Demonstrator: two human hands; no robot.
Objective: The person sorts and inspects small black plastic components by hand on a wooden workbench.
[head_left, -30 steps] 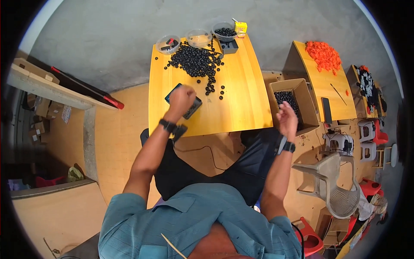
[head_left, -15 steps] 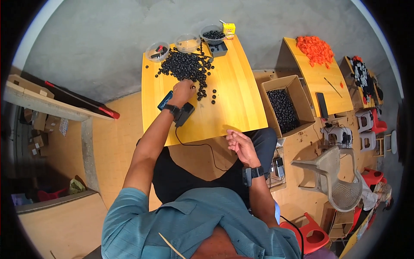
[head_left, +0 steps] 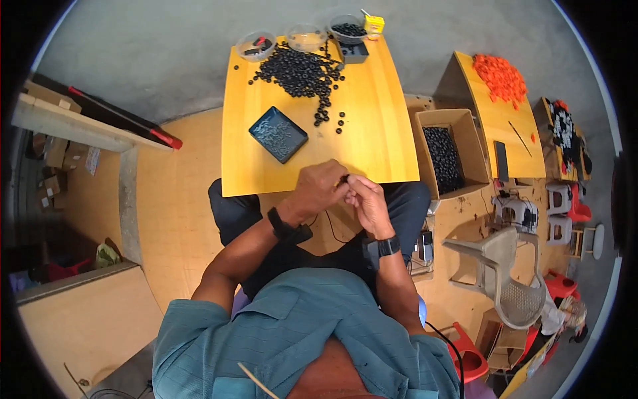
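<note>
My left hand [head_left: 320,185] and my right hand [head_left: 368,205] meet at the table's near edge, fingertips almost touching. Pinched in the left fingers is a small black part [head_left: 343,179], seemingly one of the ring-shaped pieces; fingers cover most of it. My right fingers are closed in a pinch beside it, and what they hold is too small to make out. Farther off lies a loose heap of black ring-shaped parts [head_left: 298,71], with several strays on its right. Between heap and hands sits a dark blue tray [head_left: 284,157] scattered with small grey slender pieces.
Clear bowls, one of them a bowl of black parts [head_left: 348,29], line the yellow table's [head_left: 379,126] far edge, near a small yellow box [head_left: 374,25]. To the right stand a cardboard box [head_left: 473,174] of black parts and another table with an orange heap [head_left: 500,80].
My left hand has come back from the heap to the near edge and met the right hand. The tray, partly covered before by my arm, now shows fully. The view has shifted slightly.
</note>
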